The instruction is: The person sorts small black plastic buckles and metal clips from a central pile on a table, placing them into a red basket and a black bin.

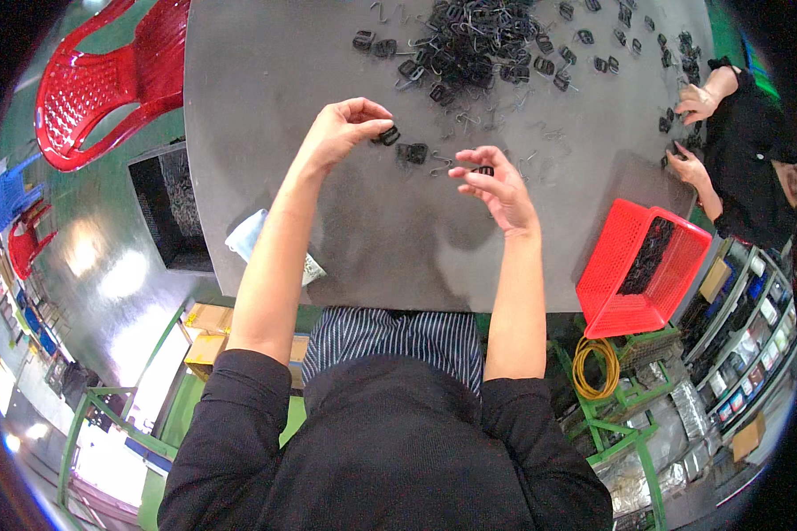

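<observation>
Between the thumb and fingers of my left hand (345, 133) is a small black plastic buckle (388, 135), held just over the grey table (328, 221). My right hand (496, 186) has its fingers curled about another small black buckle (483, 171). Two more black buckles (411, 153) lie on the tabletop between the hands, beside thin bent wire hooks (440, 163). Farther off rises a large heap of black buckles and wire hooks (478, 44), with loose pieces scattered around it, mostly to the right.
At the right edge, a co-worker's hands (700, 102) touch black pieces. A red basket (598, 274) holding dark pieces stands at the near right corner. By my left forearm lies a pale blue and white packet (248, 234). Left of the table are a black crate (173, 208) and red chair (88, 97).
</observation>
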Available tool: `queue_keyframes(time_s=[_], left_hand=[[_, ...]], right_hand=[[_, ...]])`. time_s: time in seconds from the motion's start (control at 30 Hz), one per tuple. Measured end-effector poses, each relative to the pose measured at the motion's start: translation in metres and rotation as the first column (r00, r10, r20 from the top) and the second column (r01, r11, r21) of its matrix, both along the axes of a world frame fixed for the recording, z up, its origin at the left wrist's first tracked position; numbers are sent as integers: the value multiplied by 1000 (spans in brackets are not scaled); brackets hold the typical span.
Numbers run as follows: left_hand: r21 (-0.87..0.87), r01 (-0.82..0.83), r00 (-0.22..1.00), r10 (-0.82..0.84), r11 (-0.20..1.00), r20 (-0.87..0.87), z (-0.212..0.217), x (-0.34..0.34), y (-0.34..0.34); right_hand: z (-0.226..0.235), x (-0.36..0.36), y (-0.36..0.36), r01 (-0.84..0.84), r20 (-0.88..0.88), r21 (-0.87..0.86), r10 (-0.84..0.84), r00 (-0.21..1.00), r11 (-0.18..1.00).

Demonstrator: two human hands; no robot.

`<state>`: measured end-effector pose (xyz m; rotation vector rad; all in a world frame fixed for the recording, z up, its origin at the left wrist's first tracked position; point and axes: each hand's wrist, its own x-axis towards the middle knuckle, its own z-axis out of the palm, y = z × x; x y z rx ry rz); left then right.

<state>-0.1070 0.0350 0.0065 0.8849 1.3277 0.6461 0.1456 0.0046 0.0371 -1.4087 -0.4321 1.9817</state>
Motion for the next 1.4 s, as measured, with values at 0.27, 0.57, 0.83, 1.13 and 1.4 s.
queue_keyframes(time_s=[0.27, 0.57, 0.83, 1.13, 1.4], left_hand=[[-120, 6, 996, -15, 993, -82, -5, -18, -14], [-244, -222, 798, 319, 944, 511, -3, -37, -14], [260, 124, 731, 89, 958, -677, -33, 15, -36], [-105, -150, 828, 183, 983, 531, -1, -53, 4], [365, -46, 752, 273, 930, -600, -27, -31, 95]], right_hand=[[-38, -92, -7, -543, 957, -182, 275, 94, 820], [-48, -61, -11, -318, 591, 194, 148, 793, 928], [-45, -71, 102, -393, 454, 333, 220, 863, 857], [-67, -105, 147, -597, 430, 146, 493, 756, 789], [-56, -136, 230, -475, 647, 505, 49, 761, 721]])
